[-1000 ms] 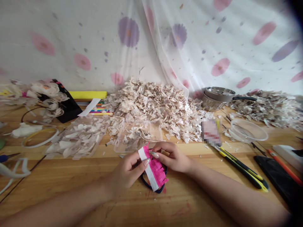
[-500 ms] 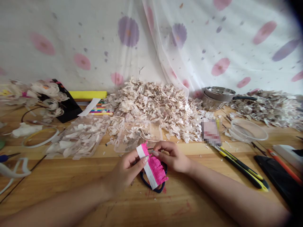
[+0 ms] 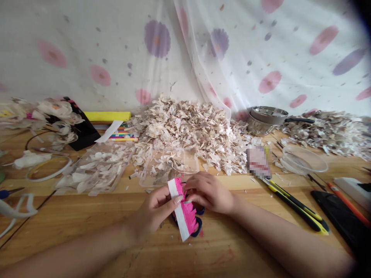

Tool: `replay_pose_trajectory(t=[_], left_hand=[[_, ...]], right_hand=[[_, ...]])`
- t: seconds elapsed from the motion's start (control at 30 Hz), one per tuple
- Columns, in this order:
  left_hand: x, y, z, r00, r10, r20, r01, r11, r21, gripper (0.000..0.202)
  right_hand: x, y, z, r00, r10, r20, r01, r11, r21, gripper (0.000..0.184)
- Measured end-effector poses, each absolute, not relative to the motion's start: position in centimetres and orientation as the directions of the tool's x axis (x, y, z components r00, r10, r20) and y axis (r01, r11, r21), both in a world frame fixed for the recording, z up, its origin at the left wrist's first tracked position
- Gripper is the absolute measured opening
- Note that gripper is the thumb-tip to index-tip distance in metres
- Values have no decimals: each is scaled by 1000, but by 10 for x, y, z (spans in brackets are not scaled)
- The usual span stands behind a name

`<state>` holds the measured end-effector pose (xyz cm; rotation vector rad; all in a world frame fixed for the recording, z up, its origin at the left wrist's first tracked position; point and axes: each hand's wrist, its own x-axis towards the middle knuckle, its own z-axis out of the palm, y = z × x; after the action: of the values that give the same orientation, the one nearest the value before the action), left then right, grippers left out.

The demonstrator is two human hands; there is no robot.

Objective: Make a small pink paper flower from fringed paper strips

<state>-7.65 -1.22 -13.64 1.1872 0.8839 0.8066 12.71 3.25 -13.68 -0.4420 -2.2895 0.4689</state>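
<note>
A pink strip of crepe-like paper [image 3: 189,217] with a white band along one edge and a cut fringe along the other is held up over the table. My left hand [image 3: 162,204] pinches it by the white band, thumb on the near face. At the fringe, my right hand [image 3: 207,193] has its fingers curled in, with thumb and fingertips closed on the upper pink strands. Dark blue looped handles [image 3: 198,227], seemingly scissors, lie behind the paper and are partly hidden by it.
Behind the hands lies a big heap of pale dried petals [image 3: 185,131], with clear trays [image 3: 145,170] before it. A yellow-black utility knife [image 3: 301,208], a black phone-like slab [image 3: 333,212] and a clear bowl [image 3: 304,160] are at right. White flowers [image 3: 58,112] stand left.
The paper strip has turned steeper, its lower end swinging down and towards me. My right fingers have curled further over the fringe; more of the blue handle shows at lower right.
</note>
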Motion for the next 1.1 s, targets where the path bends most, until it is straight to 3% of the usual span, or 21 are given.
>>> replay_pose_trajectory(t=[0.17, 0.33, 0.5, 0.77, 1.1], left_hand=[[-77, -11, -138, 447, 880, -161, -55, 206, 977, 40], [-79, -13, -140, 453, 875, -168, -35, 206, 978, 39], [-78, -13, -136, 476, 867, -148, -125, 233, 964, 35], [-75, -11, -137, 477, 870, -123, -169, 229, 959, 35], [-74, -10, -141, 496, 863, -95, -86, 157, 984, 39]], right_hand=[[123, 32, -138, -643, 355, 678, 172, 930, -323, 21], [120, 31, -139, -673, 359, 647, 178, 927, -329, 28], [118, 27, -143, -705, 381, 598, 198, 915, -351, 30], [118, 27, -141, -679, 347, 648, 184, 934, -307, 28], [117, 24, -142, -709, 398, 583, 376, 912, -165, 43]])
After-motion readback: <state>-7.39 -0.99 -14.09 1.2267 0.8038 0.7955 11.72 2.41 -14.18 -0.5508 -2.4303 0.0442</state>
